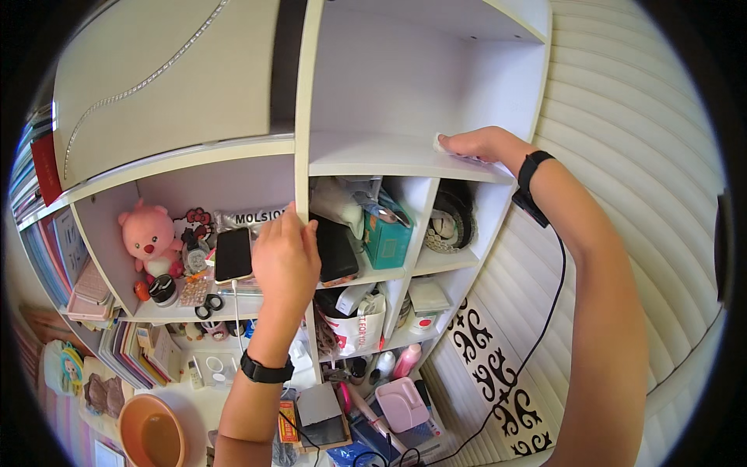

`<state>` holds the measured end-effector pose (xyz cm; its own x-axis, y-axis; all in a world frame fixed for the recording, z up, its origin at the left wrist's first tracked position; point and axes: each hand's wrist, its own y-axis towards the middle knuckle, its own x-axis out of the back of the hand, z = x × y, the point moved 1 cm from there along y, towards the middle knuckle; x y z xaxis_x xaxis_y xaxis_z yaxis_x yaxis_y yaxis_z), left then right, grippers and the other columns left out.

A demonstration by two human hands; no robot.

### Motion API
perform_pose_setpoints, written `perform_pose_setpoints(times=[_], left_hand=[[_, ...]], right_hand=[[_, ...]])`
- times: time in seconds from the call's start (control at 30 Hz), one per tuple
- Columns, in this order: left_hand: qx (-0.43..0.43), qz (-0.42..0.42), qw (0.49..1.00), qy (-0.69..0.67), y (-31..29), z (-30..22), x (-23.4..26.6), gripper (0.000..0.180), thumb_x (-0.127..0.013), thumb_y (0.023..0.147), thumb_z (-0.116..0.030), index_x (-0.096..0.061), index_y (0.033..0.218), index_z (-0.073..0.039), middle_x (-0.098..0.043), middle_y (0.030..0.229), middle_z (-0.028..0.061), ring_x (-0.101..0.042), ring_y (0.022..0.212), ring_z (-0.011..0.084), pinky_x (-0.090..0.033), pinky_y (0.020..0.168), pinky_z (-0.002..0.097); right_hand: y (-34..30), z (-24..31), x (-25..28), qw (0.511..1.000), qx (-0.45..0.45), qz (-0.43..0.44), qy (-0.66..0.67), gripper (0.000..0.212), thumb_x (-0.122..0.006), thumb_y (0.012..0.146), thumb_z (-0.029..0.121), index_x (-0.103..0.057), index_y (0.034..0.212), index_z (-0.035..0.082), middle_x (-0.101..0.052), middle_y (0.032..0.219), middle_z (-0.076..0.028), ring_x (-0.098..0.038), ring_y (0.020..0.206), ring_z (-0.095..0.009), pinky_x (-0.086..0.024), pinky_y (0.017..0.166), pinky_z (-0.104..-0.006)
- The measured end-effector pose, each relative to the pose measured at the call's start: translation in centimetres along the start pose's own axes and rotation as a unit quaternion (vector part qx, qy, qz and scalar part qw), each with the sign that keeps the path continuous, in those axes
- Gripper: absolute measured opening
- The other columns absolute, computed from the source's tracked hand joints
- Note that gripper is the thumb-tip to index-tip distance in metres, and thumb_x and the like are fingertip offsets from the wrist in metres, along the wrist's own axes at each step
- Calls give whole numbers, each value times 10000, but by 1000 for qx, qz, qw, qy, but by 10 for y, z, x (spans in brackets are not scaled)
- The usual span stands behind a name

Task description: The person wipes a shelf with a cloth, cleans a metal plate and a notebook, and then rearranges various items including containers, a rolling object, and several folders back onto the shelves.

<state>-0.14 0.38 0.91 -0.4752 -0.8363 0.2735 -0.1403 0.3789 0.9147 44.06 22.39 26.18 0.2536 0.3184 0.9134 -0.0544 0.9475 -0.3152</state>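
Observation:
My right hand (481,143) presses a white wipe (467,156) onto the bare shelf board (373,152) of the upper right compartment, near its front right corner. Only small parts of the wipe show around the fingers; whether it is tissue or cloth I cannot tell. Lower and to the left, my left hand (286,253) is closed round the front edge of the upright divider (304,93), thumb on one side and fingers on the other. Beside that hand a black-screened phone (233,255) leans in the left compartment, a white cable (236,311) plugged into its lower end.
A pink plush toy (149,240) and small jars sit left of the phone. Below the board are a teal box (387,237) and a black round basket (450,218). An orange basin (152,432) stands lower left. A black cable (545,335) hangs by my right forearm.

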Motion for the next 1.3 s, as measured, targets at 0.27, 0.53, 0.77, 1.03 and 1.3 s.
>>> perform_pose_setpoints(times=[0.27, 0.53, 0.77, 1.03, 1.3], left_hand=[[-30, -19, 999, -17, 3, -1, 15, 387, -942, 1202, -168, -837, 1496, 61, -873, 1147, 227, -835, 1102, 491, -667, 933, 617], [-16, -14, 999, -42, 3, 3, 21, 433, -945, 1192, -141, -825, 1541, 86, -896, 1177, 228, -835, 1083, 486, -677, 930, 603], [-12, -15, 999, -27, 1, -1, 20, 431, -954, 1181, -170, -838, 1516, 76, -888, 1158, 217, -841, 1086, 476, -679, 930, 601], [-10, -2, 1000, -3, 1, -4, 13, 428, -936, 1200, -217, -843, 1528, 41, -900, 1174, 192, -858, 1106, 461, -686, 940, 604], [-1, 35, 999, 35, 1, 6, 10, 472, -943, 1184, -313, -883, 1525, 8, -941, 1251, 142, -888, 1155, 397, -704, 980, 586]], right_hand=[[49, 18, 15, 995, 34, -25, 89, 664, -525, 1378, 720, -493, 1689, 134, -534, 1650, -112, -516, 1496, -265, -488, 1269, -531], [93, 109, -2, 988, 43, 5, 147, 454, -597, 1383, 578, -746, 1240, 174, -800, 1106, -33, -780, 982, -202, -673, 920, -518], [69, 260, -44, 986, 161, 20, 47, 323, -634, 1375, 458, -751, 1298, 166, -846, 1319, -54, -791, 1221, -195, -640, 1100, -453], [-30, 258, -74, 948, 287, 88, 105, 722, -663, 1376, 252, -555, 2072, 91, -623, 2073, -99, -569, 1869, -270, -484, 1525, -471], [-111, 220, -97, 911, 407, -14, -70, 682, -564, 1450, 343, -560, 2052, 23, -624, 2090, -159, -605, 1887, -301, -433, 1575, -441]])
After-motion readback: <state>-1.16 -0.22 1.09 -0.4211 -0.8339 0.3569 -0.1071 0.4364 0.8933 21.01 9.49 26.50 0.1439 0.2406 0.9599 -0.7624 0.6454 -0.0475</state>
